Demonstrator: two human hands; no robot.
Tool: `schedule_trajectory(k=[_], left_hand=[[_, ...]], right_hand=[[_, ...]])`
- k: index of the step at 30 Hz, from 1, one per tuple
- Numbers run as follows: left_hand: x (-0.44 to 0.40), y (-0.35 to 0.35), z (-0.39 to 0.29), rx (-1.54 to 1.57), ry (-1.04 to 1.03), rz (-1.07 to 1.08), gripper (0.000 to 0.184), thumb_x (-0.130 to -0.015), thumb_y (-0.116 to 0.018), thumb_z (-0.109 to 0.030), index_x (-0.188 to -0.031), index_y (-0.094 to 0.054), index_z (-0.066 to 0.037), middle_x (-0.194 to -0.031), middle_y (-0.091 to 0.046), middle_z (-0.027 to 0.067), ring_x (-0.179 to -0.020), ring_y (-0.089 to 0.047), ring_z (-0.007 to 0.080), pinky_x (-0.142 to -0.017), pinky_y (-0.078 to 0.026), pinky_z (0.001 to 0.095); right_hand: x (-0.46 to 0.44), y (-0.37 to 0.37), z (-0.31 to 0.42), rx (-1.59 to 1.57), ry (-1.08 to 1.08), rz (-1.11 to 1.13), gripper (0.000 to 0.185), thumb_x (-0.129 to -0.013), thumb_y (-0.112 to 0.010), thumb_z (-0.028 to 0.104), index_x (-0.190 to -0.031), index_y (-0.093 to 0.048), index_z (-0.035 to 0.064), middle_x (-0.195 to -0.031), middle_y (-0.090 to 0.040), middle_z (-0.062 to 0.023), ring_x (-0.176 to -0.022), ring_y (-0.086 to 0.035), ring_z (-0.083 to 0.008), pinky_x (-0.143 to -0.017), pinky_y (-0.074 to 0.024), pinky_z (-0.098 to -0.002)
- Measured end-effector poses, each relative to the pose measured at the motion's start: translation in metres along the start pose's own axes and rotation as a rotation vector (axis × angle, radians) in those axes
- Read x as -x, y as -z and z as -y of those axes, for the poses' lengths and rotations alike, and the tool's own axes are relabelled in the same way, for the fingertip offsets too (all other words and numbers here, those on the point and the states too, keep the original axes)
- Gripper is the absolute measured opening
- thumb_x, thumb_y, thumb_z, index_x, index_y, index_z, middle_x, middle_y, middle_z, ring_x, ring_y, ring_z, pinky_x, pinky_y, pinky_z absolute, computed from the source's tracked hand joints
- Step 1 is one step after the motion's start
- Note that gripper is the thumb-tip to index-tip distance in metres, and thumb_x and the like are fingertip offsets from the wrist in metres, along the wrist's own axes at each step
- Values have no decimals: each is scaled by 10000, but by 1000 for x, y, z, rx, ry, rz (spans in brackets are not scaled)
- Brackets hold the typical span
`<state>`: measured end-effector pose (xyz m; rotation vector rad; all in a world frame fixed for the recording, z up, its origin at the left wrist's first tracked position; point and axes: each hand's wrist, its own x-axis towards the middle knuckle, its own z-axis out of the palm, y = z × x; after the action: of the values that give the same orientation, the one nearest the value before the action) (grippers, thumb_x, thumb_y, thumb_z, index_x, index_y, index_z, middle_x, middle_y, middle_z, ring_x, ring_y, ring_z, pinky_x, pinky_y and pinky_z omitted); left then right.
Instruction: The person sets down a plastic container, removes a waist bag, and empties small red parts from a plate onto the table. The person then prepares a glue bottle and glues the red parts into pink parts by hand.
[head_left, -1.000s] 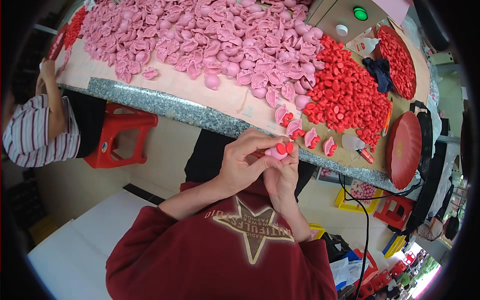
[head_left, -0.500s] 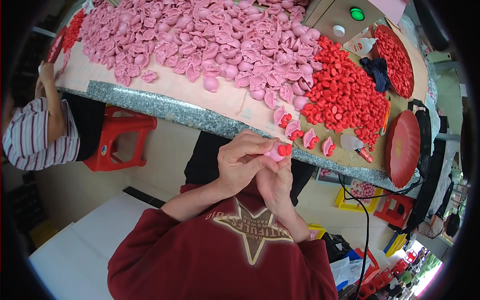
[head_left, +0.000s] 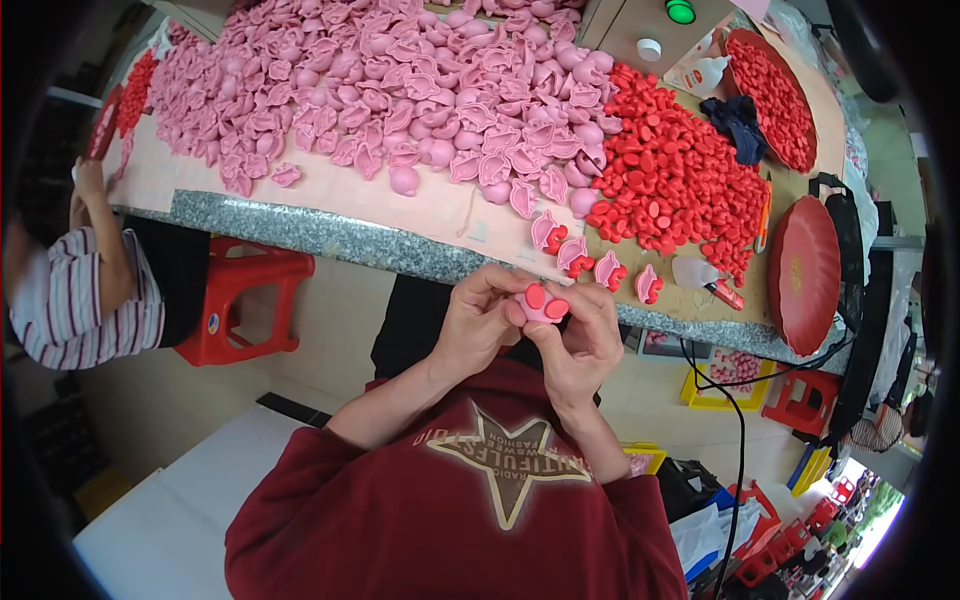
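Note:
A small pink plastic toy part [head_left: 538, 313] with two round red pieces on it is between my hands, in front of my chest near the table edge. My left hand [head_left: 474, 328] pinches it from the left with thumb and fingertips. From the right, my right hand [head_left: 580, 345] grips it with thumb and curled fingers. Just beyond my hands, several pink half shells [head_left: 607, 268] with red pieces attached stand in a row. Behind that row lies a heap of loose red pieces [head_left: 665, 165], and to its left a large pile of pink shells [head_left: 400, 100].
A red scalloped tray [head_left: 806, 275] sits at the table's right end. Near it are a small bottle [head_left: 693, 270], a dark cloth [head_left: 735, 128] and a machine with a green light [head_left: 680, 11]. A co-worker in a striped shirt [head_left: 75, 295] sits left by a red stool [head_left: 240, 300].
The toy part has turned so that both red pieces face up toward me. My right hand has moved up and right, its fingers now around the part's right side. The view has shifted slightly.

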<state>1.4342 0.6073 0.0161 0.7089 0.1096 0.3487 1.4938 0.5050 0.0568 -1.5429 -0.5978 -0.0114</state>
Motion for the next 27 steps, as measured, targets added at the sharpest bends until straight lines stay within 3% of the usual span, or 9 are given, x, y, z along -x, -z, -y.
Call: schedule_trajectory(k=[1,3,5,8,14,17,23,27], left_hand=[[0,1,2,28,29,21,271,-810,-632,-229,-1000,-527,-67,-971,-590,58,-695,-505,80,-569,-398,210],[0,-5,2,100,89,5,292,-837,-607,-202,-1074,-504,-64,-996,-581,55,-659,-502,67,-543,-401,189],[-3,-27,-6,190,147,-68,346,-844,-601,-189,-1144,-476,-69,-1020,-572,61,-794,-556,117,-709,-474,238],[-2,-30,-12,299,310,-6,425,-850,-592,-198,-1219,-427,-68,-1095,-529,69,-1051,-500,182,-966,-376,351],[2,-32,-4,472,470,10,479,-852,-574,-287,-1249,-398,-83,-1241,-412,61,-1209,-353,193,-1040,-284,362],[7,-29,3,643,534,-18,494,-854,-573,-276,-1267,-375,-91,-1262,-388,58,-1212,-346,195,-1037,-292,360],[6,-32,2,617,514,-25,450,-865,-564,-244,-1251,-395,-88,-1253,-403,62,-1187,-383,200,-1022,-315,368],[12,-31,3,124,220,-128,319,-842,-592,-129,-1134,-483,-60,-1100,-517,77,-1078,-480,206,-924,-397,337]], right_hand=[[0,0,0,-3,-18,-10,409,-609,-800,155,-958,-644,10,-838,-553,-63,-781,-523,-160,-677,-432,-262],[-5,6,6,88,-41,34,422,-590,-809,166,-949,-649,12,-815,-553,-56,-754,-515,-155,-659,-432,-265],[-10,12,11,184,-39,63,430,-573,-814,166,-941,-653,14,-790,-550,-51,-729,-508,-154,-638,-430,-268],[-17,16,16,294,-3,88,434,-553,-813,145,-937,-657,17,-756,-539,-46,-694,-498,-162,-604,-422,-274],[-17,7,20,361,43,63,416,-551,-784,75,-940,-655,7,-727,-521,-52,-655,-491,-187,-575,-408,-284],[-17,3,25,382,91,43,391,-567,-764,45,-939,-652,0,-724,-519,-59,-647,-492,-198,-571,-407,-290],[-18,7,21,287,70,54,376,-596,-745,32,-959,-651,5,-742,-537,-69,-663,-512,-197,-595,-422,-287],[-4,18,12,50,-78,104,384,-642,-733,43,-1014,-642,16,-795,-559,-62,-732,-530,-170,-656,-429,-262]])
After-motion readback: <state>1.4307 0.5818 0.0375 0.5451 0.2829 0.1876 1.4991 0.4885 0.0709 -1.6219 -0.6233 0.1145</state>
